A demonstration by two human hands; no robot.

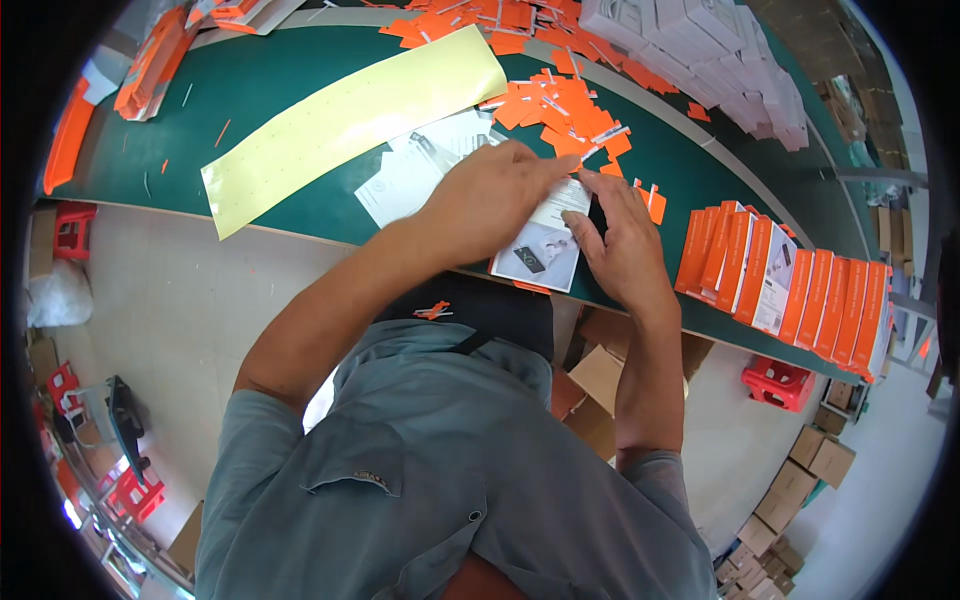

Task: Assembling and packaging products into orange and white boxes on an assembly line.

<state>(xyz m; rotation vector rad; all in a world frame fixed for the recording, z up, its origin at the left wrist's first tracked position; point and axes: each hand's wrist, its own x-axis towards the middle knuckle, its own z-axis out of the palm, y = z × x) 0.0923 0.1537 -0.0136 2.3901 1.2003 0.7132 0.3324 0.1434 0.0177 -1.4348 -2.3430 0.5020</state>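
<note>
A small box (540, 258) with a white face and a printed picture of a dark device lies at the near edge of the green table. My right hand (622, 235) grips it from the right, thumb on its face and fingers along its far right side. My left hand (490, 195) reaches across its upper left part, fingers closed together at the far end, close to my right fingertips. Whatever the left fingers pinch is hidden. White printed sheets (400, 185) lie partly under my left hand. Just beyond both hands spreads a pile of small orange cards (565, 110).
A long yellow sticker sheet (350, 125) lies across the green table (270, 80). Orange boxes (765, 270) stand in a row at right. White boxes (690, 45) are stacked at the far right. More orange pieces (155, 65) sit at far left. Red stools (778, 383) stand below the table.
</note>
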